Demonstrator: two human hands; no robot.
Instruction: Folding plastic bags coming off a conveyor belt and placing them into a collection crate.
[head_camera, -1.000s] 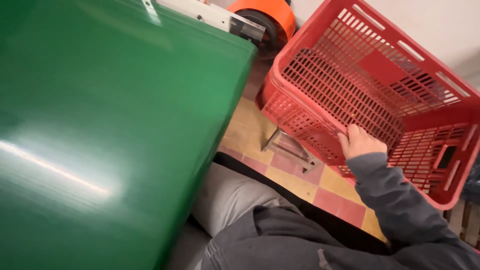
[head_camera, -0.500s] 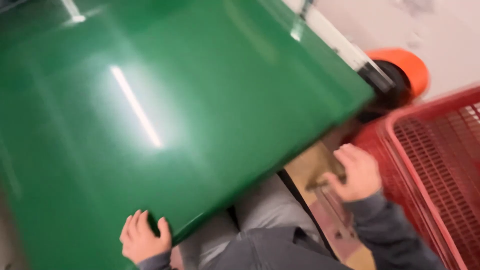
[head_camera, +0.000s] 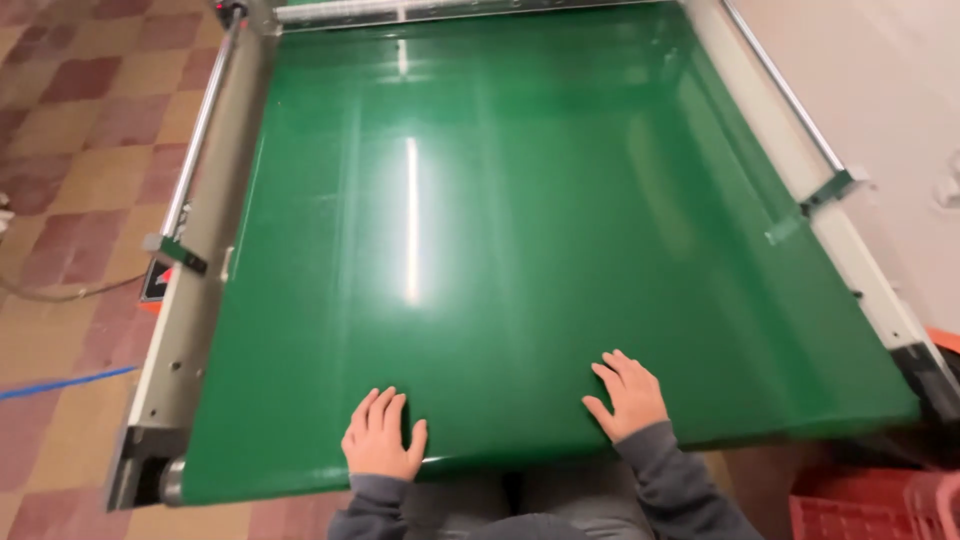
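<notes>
Belt material, green and glossy, formed the wide conveyor belt (head_camera: 500, 230), which filled most of the head view and ran with its long axis straight away from the person, from the near roller edge up toward the far end of the frame. Both hands rested flat on the near end of this surface, just above the place where the belt curved down over the roller. The left hand (head_camera: 383, 437) lay palm down with its fingers (head_camera: 378, 408) stretched and slightly apart, holding nothing. The right hand (head_camera: 628, 395) lay the same way, a little further up the belt than the left one, its fingers (head_camera: 622, 368) also spread and empty. The two hands were well apart from each other, one on each side of the belt's middle line. Grey metal side rails (head_camera: 190, 260) bordered the belt. Beyond them were a tiled floor (head_camera: 70, 150) and, at the lower right corner, a red basket (head_camera: 880, 505).
</notes>
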